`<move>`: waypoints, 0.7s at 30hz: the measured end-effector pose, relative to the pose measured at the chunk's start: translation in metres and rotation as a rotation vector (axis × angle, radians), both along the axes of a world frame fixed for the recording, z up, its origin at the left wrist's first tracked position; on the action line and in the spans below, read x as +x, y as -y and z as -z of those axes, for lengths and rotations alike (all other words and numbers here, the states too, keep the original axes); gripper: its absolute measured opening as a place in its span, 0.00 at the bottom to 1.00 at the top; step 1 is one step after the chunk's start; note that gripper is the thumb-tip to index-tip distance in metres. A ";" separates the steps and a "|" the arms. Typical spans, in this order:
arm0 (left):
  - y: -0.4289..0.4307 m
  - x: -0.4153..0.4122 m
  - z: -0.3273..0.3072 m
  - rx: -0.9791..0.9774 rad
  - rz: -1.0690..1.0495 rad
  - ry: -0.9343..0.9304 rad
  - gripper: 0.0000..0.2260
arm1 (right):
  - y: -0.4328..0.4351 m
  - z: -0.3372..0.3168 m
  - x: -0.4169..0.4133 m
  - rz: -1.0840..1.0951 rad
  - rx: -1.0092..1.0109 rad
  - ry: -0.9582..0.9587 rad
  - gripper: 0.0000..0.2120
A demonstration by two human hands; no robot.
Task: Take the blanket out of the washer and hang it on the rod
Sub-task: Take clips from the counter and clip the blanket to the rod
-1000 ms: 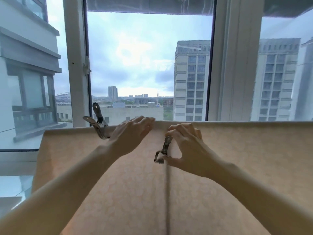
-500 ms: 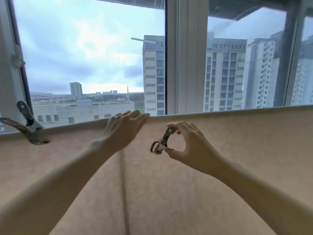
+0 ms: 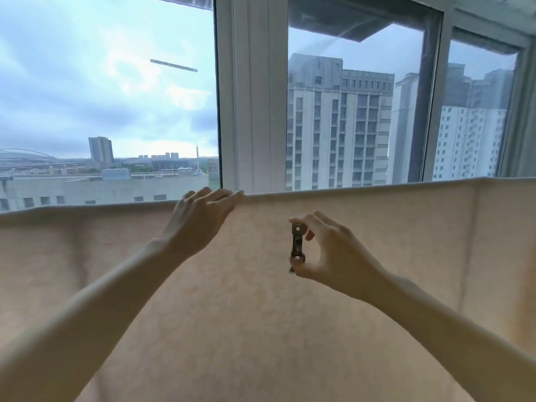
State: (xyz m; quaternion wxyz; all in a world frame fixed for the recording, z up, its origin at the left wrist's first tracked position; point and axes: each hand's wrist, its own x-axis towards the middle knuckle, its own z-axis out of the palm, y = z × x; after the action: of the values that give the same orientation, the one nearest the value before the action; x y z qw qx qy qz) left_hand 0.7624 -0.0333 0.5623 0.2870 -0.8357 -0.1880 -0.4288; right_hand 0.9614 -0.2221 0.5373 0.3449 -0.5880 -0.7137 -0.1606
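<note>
Tall windows (image 3: 107, 97) with a white frame (image 3: 252, 94) show grey apartment towers (image 3: 339, 129) under overcast daylight.

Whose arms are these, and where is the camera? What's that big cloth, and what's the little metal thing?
There is no machine here, just a person doing laundry. The camera sits on the person's head and looks forward and down, so you see their two arms reaching out as if they were your own. The big beige cloth across the picture is a blanket. It hangs in front of a window, with tall buildings outside. Whatever it hangs over is hidden under its top edge. The left hand lies with straight fingers on that top edge. The right hand pinches a small metal clip between thumb and fingers and holds it upright in front of the blanket. The clip is not yet on the blanket.
</note>
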 end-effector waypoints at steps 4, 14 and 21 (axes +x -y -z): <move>0.008 0.038 0.002 0.006 -0.011 -0.001 0.15 | 0.015 0.004 0.042 0.014 -0.032 -0.044 0.29; 0.009 0.126 0.006 0.189 -0.036 -0.080 0.24 | 0.018 0.008 0.110 0.100 -0.035 -0.057 0.30; 0.003 0.193 0.006 0.364 0.031 -0.069 0.17 | 0.011 0.001 0.158 0.214 -0.049 -0.038 0.29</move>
State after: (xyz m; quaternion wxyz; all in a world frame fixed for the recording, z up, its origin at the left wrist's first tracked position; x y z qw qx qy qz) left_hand 0.9553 -0.0365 0.5562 0.4332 -0.7870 -0.0842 -0.4312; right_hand 1.1190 -0.2332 0.5363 0.3245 -0.6721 -0.6440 -0.1679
